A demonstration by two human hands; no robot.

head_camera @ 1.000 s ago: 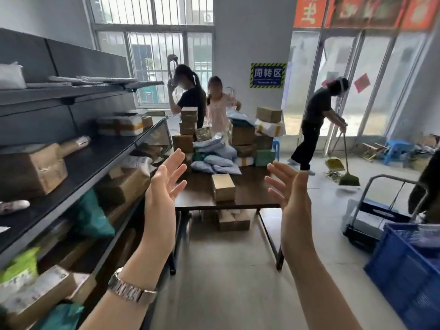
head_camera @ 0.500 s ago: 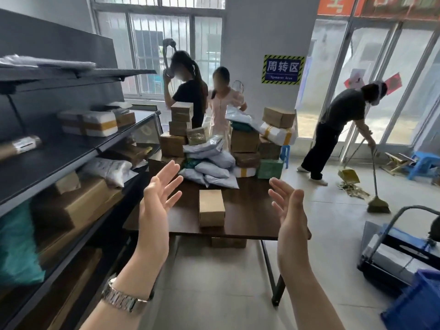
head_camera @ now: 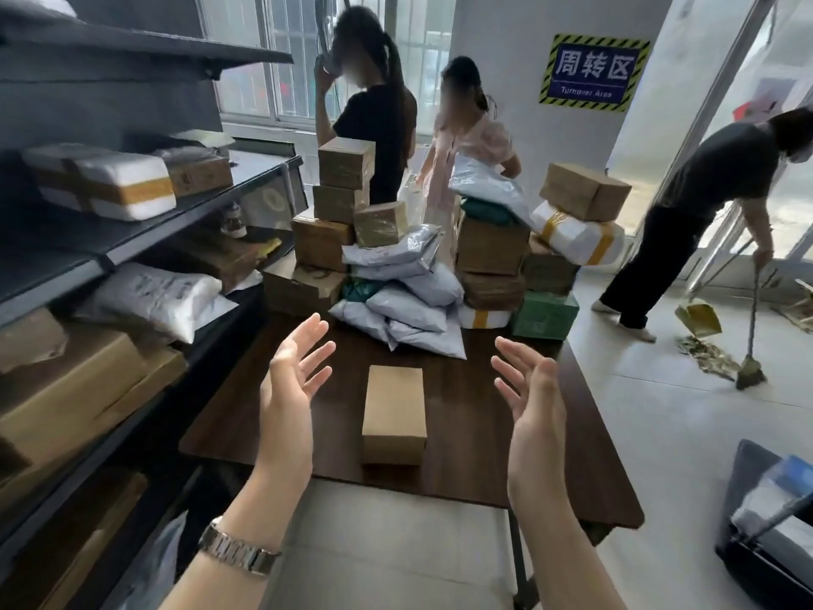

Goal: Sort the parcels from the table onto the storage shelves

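A small brown cardboard box (head_camera: 394, 411) lies alone near the front edge of the dark wooden table (head_camera: 475, 460). My left hand (head_camera: 292, 383) hovers to its left and my right hand (head_camera: 532, 396) to its right, both with fingers spread, palms facing each other, holding nothing and apart from the box. At the table's far end stands a heap of parcels: stacked cardboard boxes (head_camera: 341, 200), grey mailer bags (head_camera: 411, 301) and a green box (head_camera: 544, 314). The dark storage shelves (head_camera: 184, 217) run along the left, holding several parcels.
Two people (head_camera: 382, 121) stand behind the table's far end. A third person (head_camera: 699, 204) sweeps the floor at right with a broom (head_camera: 751, 367) and dustpan. A trolley (head_camera: 770, 526) with parcels sits at the lower right. Tiled floor lies between table and trolley.
The view has come closer to the table. The small box now lies right between my raised hands, which stay spread and empty. The sweeping person has shifted to the right.
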